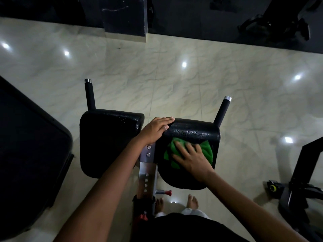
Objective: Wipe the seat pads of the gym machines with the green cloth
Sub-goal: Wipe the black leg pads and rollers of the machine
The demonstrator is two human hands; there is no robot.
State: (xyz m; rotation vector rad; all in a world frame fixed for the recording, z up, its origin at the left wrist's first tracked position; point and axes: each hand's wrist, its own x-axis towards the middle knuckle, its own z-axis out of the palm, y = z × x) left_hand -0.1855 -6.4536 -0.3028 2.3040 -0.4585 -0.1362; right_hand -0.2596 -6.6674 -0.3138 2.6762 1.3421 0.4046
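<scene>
I see my right hand (191, 158) lying flat on the green cloth (206, 149), its fingers (180, 145) spread wide and straight, pressing the cloth onto the right seat pad (195, 131); the cloth sits under and just beyond those fingers, bunched on the near half of the black pad; my left hand (155, 130) rests on that pad's far left corner, fingers straight and close together, thumb laid on the top face; the left seat pad (108, 137) lies just left of that hand, bare; a metal post (146, 172) with bolts runs between the two pads, beneath my left wrist; two black handles (90, 95) rise beyond the pads over pale floor tiles (174, 81).
</scene>
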